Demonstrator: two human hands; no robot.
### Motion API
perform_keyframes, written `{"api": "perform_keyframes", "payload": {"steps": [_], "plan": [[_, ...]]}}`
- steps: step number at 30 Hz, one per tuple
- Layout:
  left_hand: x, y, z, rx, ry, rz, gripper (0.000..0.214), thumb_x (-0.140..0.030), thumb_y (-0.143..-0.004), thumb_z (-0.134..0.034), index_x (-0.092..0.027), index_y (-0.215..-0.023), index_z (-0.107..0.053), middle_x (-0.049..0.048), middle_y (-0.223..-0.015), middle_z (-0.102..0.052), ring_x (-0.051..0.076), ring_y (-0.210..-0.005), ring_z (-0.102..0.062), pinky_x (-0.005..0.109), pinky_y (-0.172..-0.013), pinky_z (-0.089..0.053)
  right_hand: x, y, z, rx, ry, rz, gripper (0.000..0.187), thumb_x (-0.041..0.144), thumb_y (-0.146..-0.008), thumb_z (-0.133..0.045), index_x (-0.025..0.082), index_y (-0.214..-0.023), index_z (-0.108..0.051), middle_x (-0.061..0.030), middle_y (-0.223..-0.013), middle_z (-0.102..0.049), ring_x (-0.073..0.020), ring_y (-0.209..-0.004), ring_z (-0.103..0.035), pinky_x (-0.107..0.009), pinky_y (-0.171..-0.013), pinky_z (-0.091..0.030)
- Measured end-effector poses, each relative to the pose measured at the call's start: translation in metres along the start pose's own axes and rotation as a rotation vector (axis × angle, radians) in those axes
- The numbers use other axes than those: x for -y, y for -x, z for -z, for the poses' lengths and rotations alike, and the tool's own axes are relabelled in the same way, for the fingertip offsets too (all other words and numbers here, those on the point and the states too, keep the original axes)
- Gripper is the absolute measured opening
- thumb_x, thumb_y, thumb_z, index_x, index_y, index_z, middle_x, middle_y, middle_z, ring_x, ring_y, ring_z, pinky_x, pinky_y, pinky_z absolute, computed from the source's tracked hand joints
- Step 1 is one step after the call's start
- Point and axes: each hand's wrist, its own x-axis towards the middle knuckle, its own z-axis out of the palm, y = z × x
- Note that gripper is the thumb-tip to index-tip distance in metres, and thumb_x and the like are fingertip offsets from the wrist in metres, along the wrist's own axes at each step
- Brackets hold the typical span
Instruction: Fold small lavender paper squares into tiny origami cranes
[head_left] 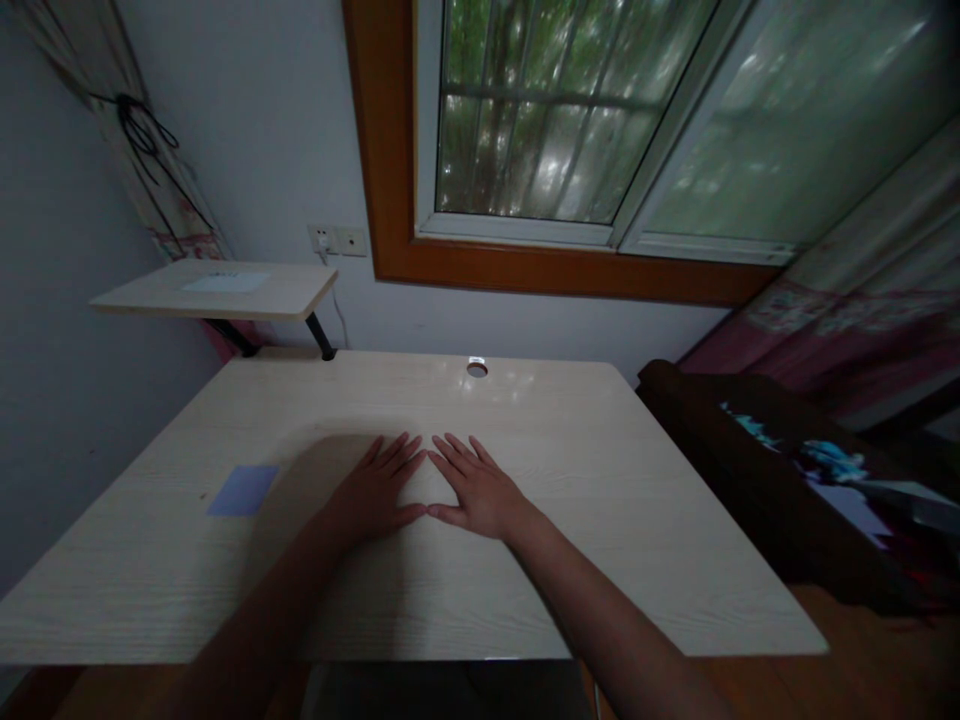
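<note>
My left hand [377,492] lies flat on the pale wood-grain desk [600,480], fingers spread and palm down. Beside it my right hand [480,487] rests the same way, also with its fingers apart. The thumbs meet at their tips, and the index fingertips touch or nearly touch, framing a small patch of desktop. Neither hand holds anything. To the left of my left hand, a pale violet square of paper [243,490] lies on the desk, with a tiny dark speck near it.
A raised shelf [285,291] on black posts stands at the desk's back left, with a paper sheet [225,282] on it. A round cable hole [477,370] is near the back edge. Right of the desk, a dark brown piece of furniture [697,470] holds assorted items. A window is behind.
</note>
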Motion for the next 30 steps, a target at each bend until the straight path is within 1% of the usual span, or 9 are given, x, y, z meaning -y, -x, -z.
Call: {"api": "perform_keyframes", "payload": {"steps": [9, 13, 17, 30], "plan": [[-0.0004, 0.0002, 0.0027, 0.012, 0.018, 0.006, 0.079, -0.067, -0.09, -0.034, -0.021, -0.153, -0.021, 0.0098, -0.158, -0.024, 0.028, -0.148, -0.011, 0.049, -0.119, -0.006, -0.0002, 0.0002, 0.0005, -0.014, -0.022, 0.003, 0.086, 0.062, -0.091, -0.064, 0.018, -0.154, -0.024, -0.0119, -0.155, -0.016, -0.0299, -0.143, -0.01, -0.054, -0.117, -0.012], [-0.0006, 0.0003, 0.0011, -0.004, 0.023, 0.007, 0.078, -0.067, -0.09, -0.033, -0.02, -0.153, -0.023, 0.01, -0.158, -0.024, 0.028, -0.148, -0.013, 0.05, -0.119, -0.006, 0.0005, -0.0002, 0.0003, -0.016, -0.026, -0.003, 0.086, 0.063, -0.091, -0.062, 0.019, -0.154, -0.023, -0.0116, -0.155, -0.016, -0.0305, -0.143, -0.012, -0.055, -0.117, -0.012], [0.0004, 0.0001, -0.0013, 0.001, 0.022, 0.003, 0.08, -0.068, -0.09, -0.033, -0.02, -0.153, -0.022, 0.0101, -0.158, -0.026, 0.027, -0.148, -0.011, 0.05, -0.119, -0.005, 0.0002, 0.0002, -0.0001, -0.015, -0.022, -0.003, 0.086, 0.064, -0.091, -0.062, 0.02, -0.154, -0.023, -0.0114, -0.155, -0.017, -0.0297, -0.143, -0.011, -0.054, -0.117, -0.012], [0.0013, 0.0005, -0.0016, 0.001, 0.021, -0.002, 0.079, -0.067, -0.09, -0.035, -0.02, -0.153, -0.021, 0.0105, -0.159, -0.022, 0.028, -0.148, -0.011, 0.05, -0.119, -0.007, 0.0006, -0.0002, 0.0017, -0.017, -0.024, -0.004, 0.087, 0.064, -0.091, -0.063, 0.019, -0.154, -0.023, -0.0118, -0.155, -0.017, -0.0306, -0.143, -0.012, -0.054, -0.117, -0.014]]}}
